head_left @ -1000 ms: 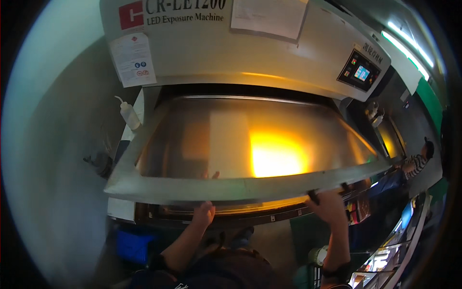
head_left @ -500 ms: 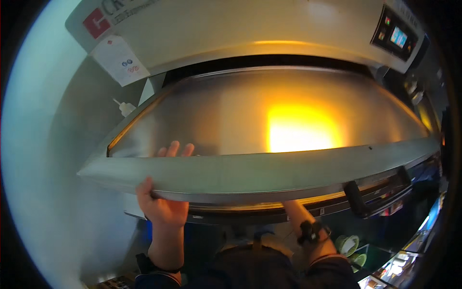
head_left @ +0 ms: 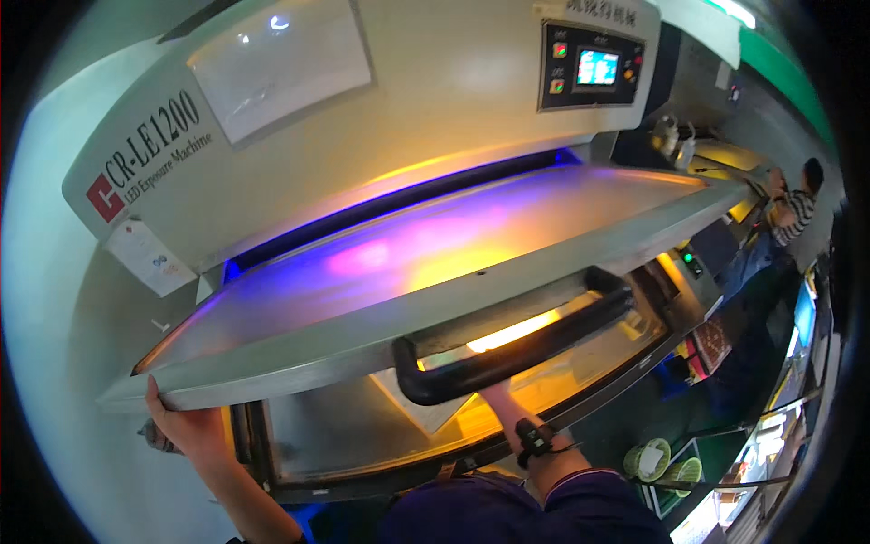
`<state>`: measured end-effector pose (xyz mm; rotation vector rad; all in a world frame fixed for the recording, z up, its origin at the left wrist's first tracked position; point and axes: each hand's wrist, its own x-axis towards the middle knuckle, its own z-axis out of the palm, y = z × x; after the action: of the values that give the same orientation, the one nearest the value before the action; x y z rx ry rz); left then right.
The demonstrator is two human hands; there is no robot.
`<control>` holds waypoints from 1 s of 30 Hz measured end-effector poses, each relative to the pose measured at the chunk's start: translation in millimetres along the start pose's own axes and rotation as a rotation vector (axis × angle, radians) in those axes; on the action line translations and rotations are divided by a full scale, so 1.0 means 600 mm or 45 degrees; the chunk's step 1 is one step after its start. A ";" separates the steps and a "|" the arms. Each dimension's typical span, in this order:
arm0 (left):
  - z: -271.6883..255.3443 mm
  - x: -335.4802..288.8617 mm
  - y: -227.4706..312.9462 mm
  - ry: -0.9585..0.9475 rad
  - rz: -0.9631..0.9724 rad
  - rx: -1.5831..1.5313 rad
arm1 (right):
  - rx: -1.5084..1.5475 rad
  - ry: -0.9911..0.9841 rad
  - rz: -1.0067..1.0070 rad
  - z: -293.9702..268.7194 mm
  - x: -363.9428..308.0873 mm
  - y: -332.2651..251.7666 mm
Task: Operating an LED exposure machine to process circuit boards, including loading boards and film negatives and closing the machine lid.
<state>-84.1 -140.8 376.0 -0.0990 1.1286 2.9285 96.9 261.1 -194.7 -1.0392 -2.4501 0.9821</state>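
Note:
A wide metal lid (head_left: 299,354) with a pale green-grey rim is raised at an angle in front of a large cream machine (head_left: 435,82). My left hand (head_left: 188,426) grips its near left corner, thumb up against the rim and the other fingers hidden beneath. A thick black handle (head_left: 517,349) juts from the lid's front. Below it my right hand (head_left: 495,392) reaches under the lid; its fingers are hidden. Under the lid lies a glass-like bed (head_left: 335,444) in a dark frame, with a pale sheet (head_left: 421,408) on it.
A control panel (head_left: 594,68) with a lit screen is at upper right. Blue-violet light shows along the slot (head_left: 399,204) behind the lid. Green baskets (head_left: 651,460) stand at lower right. A person in a striped top (head_left: 796,216) is at the far right.
My view has turned right. The lid stands higher above the bed, which now shows. Blue-violet light has appeared. My left hand's fingers have gone from the lid's top to beneath its edge.

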 end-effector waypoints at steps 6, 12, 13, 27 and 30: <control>-0.056 0.019 0.054 0.029 0.132 -0.066 | -0.562 -0.195 0.302 -0.106 -0.072 -0.308; -0.109 0.031 0.038 -0.437 0.059 -0.187 | -0.393 -0.442 0.471 -0.106 -0.058 -0.279; -0.115 0.024 0.033 -0.616 0.086 -0.158 | -0.384 -0.466 0.498 -0.107 -0.063 -0.280; -0.260 0.024 -0.117 -0.808 -0.095 0.120 | 0.668 -0.543 1.110 -0.210 -0.522 -0.319; -0.340 -0.022 -0.242 -0.883 -0.850 0.516 | 0.781 -0.058 1.159 -0.189 -0.710 -0.312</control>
<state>-55.3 -169.7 128.8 0.4185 1.2055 1.8744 352.8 -87.0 12.2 -1.8861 -1.4306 1.8496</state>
